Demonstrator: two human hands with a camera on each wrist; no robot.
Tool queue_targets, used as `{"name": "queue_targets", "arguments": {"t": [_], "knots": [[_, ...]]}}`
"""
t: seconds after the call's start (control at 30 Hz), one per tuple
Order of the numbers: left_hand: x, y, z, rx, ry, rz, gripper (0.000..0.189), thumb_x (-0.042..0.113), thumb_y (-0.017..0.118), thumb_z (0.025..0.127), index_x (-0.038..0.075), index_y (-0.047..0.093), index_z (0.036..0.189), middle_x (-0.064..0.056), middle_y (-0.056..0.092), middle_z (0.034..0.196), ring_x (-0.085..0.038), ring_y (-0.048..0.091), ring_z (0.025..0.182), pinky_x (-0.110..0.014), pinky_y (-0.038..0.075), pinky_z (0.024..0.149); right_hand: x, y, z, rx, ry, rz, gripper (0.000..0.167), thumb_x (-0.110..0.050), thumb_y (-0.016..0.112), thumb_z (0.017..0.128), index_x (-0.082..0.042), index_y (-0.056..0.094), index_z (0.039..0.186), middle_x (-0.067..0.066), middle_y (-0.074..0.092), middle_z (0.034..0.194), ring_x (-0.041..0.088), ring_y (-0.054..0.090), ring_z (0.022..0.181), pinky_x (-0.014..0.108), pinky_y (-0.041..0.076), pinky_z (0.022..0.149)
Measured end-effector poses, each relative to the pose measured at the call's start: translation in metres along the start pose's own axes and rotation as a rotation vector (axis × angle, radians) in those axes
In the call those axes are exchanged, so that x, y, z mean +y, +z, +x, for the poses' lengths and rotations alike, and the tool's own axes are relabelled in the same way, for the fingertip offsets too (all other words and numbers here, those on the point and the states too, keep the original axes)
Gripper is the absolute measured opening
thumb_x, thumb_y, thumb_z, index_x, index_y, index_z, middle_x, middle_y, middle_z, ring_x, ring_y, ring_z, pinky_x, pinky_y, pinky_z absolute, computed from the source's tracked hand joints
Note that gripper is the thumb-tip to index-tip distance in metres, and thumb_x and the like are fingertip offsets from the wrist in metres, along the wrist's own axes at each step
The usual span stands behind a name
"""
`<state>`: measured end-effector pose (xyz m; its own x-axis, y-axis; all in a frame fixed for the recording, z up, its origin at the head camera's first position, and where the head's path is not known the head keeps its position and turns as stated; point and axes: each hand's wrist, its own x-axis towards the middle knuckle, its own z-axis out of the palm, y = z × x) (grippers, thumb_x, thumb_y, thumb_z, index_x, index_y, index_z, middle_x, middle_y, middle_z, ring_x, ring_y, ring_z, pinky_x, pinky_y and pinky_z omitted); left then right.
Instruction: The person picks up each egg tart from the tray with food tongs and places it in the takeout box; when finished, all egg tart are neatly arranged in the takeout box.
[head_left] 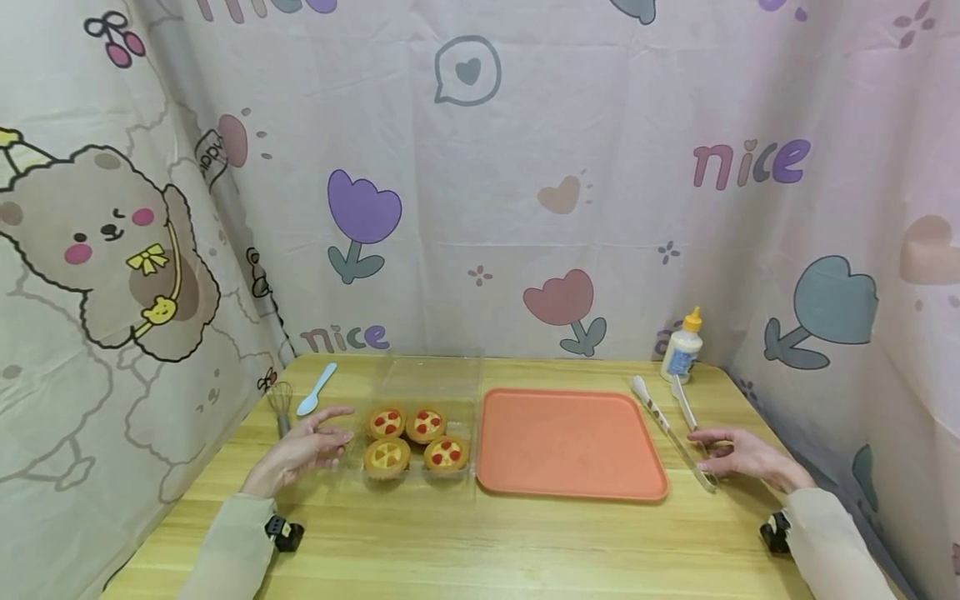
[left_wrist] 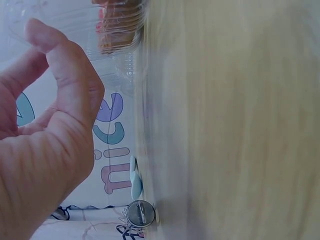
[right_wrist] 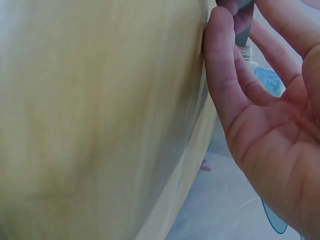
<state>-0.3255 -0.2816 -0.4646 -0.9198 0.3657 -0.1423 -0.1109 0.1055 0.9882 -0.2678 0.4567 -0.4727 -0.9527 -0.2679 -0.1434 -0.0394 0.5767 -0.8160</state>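
My left hand (head_left: 303, 450) is held just left of a clear plastic box (head_left: 474, 417), its fingers loosely bent and nothing in them. Several small round tarts (head_left: 386, 458) sit in the box, most topped with red pieces, and its clear lid (head_left: 431, 372) stands open at the back. On the right, my right hand (head_left: 738, 457) grips one arm of metal tongs (head_left: 678, 442) with pale tips, which lie spread with the tips pointing away. In the right wrist view a grey metal strip (right_wrist: 244, 30) shows between the fingers. An orange tray (head_left: 570, 446) lies between the hands.
A pale blue spoon (head_left: 317, 392) and a whisk (head_left: 281, 404) lie at the table's left side. At the back right stands a white bottle (head_left: 682, 350) with a yellow nozzle, close beyond the tongs' tips. Printed curtains (head_left: 480, 208) hang around the wooden table (head_left: 480, 542).
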Motion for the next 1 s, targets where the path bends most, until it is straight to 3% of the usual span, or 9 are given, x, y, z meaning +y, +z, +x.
{"name": "queue_targets", "arguments": {"t": [0.2, 0.3, 0.4, 0.57, 0.77, 0.9, 1.0], "knots": [[0.0, 0.0, 0.001, -0.002, -0.018, 0.009, 0.076, 0.011, 0.063, 0.096, 0.004, 0.015, 0.154, -0.007, 0.063, 0.097, -0.011, 0.062, 0.074, -0.025, 0.057, 0.063, -0.006, 0.005, 0.0, 0.101, -0.015, -0.032, 0.065, -0.014, 0.073, 0.088, 0.015, 0.043, 0.137, 0.031, 0.05, 0.121, 0.007, 0.06, 0.082, 0.027, 0.054, 0.063], [0.001, -0.001, 0.002, -0.012, -0.021, 0.01, 0.076, 0.01, 0.062, 0.095, 0.004, 0.015, 0.154, -0.007, 0.063, 0.098, -0.011, 0.061, 0.074, -0.025, 0.057, 0.064, -0.016, 0.008, 0.004, 0.179, -0.033, -0.089, 0.059, -0.016, 0.073, 0.089, 0.013, 0.049, 0.134, 0.024, 0.056, 0.114, 0.005, 0.059, 0.079, 0.025, 0.052, 0.062], [0.002, -0.002, 0.002, -0.026, -0.008, 0.022, 0.074, 0.009, 0.062, 0.096, 0.003, 0.015, 0.154, -0.007, 0.063, 0.096, -0.012, 0.061, 0.073, -0.026, 0.057, 0.063, -0.028, 0.011, 0.01, 0.202, -0.03, -0.083, 0.056, -0.018, 0.072, 0.089, 0.009, 0.052, 0.134, 0.019, 0.059, 0.11, 0.005, 0.056, 0.078, 0.025, 0.05, 0.06], [0.008, -0.005, 0.002, -0.025, 0.011, 0.104, 0.073, 0.012, 0.062, 0.096, 0.003, 0.018, 0.153, -0.012, 0.062, 0.1, -0.014, 0.059, 0.075, -0.028, 0.055, 0.066, -0.052, 0.02, 0.022, 0.122, -0.043, 0.002, 0.055, -0.02, 0.067, 0.093, 0.007, 0.049, 0.138, 0.015, 0.061, 0.11, 0.012, 0.057, 0.079, 0.027, 0.049, 0.058], [0.019, -0.005, 0.007, 0.068, 0.003, 0.202, 0.067, 0.015, 0.061, 0.097, 0.002, 0.025, 0.152, -0.026, 0.046, 0.13, -0.029, 0.058, 0.104, -0.04, 0.055, 0.086, -0.076, 0.043, 0.04, 0.022, -0.098, 0.074, 0.056, -0.022, 0.065, 0.095, 0.008, 0.047, 0.139, 0.03, 0.056, 0.123, 0.021, 0.06, 0.08, 0.029, 0.053, 0.059], [0.024, -0.002, 0.013, 0.11, 0.013, 0.209, 0.06, 0.013, 0.055, 0.099, -0.001, 0.027, 0.15, -0.031, 0.036, 0.141, -0.044, 0.048, 0.122, -0.049, 0.051, 0.097, -0.088, 0.064, 0.056, -0.013, -0.118, 0.1, 0.055, -0.021, 0.066, 0.094, 0.008, 0.049, 0.137, 0.033, 0.056, 0.125, 0.021, 0.06, 0.073, 0.03, 0.054, 0.056], [0.028, 0.0, 0.015, 0.124, 0.02, 0.239, 0.056, 0.013, 0.053, 0.101, 0.0, 0.03, 0.149, -0.031, 0.032, 0.147, -0.048, 0.039, 0.132, -0.054, 0.046, 0.103, -0.099, 0.082, 0.071, -0.033, -0.134, 0.119, 0.052, -0.019, 0.066, 0.094, 0.009, 0.051, 0.135, 0.032, 0.059, 0.121, 0.02, 0.059, 0.071, 0.03, 0.054, 0.055]]}}
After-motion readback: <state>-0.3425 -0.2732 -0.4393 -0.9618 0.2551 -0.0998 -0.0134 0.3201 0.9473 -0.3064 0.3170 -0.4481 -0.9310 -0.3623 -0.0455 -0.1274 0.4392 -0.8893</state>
